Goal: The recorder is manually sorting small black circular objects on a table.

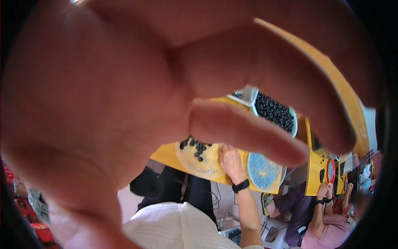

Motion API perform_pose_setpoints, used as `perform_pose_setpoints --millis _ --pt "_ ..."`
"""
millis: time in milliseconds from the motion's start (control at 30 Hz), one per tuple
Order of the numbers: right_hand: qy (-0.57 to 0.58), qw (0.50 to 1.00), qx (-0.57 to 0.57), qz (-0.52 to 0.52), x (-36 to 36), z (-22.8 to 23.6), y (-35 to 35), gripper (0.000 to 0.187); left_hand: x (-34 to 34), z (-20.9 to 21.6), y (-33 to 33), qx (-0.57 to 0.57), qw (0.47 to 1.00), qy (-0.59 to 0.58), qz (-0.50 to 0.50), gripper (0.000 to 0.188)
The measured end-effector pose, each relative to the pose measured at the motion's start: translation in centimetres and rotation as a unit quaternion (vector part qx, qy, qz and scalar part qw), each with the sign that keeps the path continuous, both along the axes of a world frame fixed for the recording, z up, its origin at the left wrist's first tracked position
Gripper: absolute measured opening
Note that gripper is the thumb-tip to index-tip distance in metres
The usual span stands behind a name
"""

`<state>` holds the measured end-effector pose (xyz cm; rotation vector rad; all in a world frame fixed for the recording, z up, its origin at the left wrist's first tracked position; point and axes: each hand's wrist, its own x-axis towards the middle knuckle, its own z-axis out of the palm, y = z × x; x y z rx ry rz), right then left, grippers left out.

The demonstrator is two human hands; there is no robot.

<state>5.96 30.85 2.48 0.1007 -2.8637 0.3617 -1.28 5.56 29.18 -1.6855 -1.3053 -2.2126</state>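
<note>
Two hands of yours are in view, and your left hand point(120, 95) fills most of it, its palm bare and its fingers apart, with nothing visible in its grasp. Beyond it, your right hand point(232, 163) is at the right-hand edge of a clear round tray point(188, 161), fingers bent. You cannot be told for certain whether they pinch anything, since the fingertips are too small to read.

The black rings point(200, 148) lie loose on the far part of that tray, some of them hidden by your left hand. Just right of your wrist, a round dish point(284, 175) holds a layer of small pale-blue pieces point(264, 169). Farther back on the yellow table point(164, 152), a pale bowl point(294, 125) is heaped with small black pieces point(271, 111).

Judging by that supply, you seem to have plenty left to handle; the rings look unsorted, and no finished batch can be made out. What your left palm covers may hide some of the progress.
</note>
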Motion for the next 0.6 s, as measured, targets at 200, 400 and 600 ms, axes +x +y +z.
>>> perform_pose_setpoints --millis 200,400,600 --pt "0.043 0.998 0.038 0.018 0.7 -2.2 1.0 0.01 0.0 0.1 0.7 -0.032 0.998 -0.04 -0.028 0.103" --pt "0.014 1.0 -0.004 0.004 -0.9 -0.5 -0.1 0.009 1.1 0.0 -0.7 -0.065 0.993 -0.096 -0.029 0.095" --pt "-0.013 1.0 -0.013 0.018 -0.7 -0.6 -0.8 0.009 2.5 0.2 -2.0 -0.109 0.985 -0.132 -0.005 0.086"
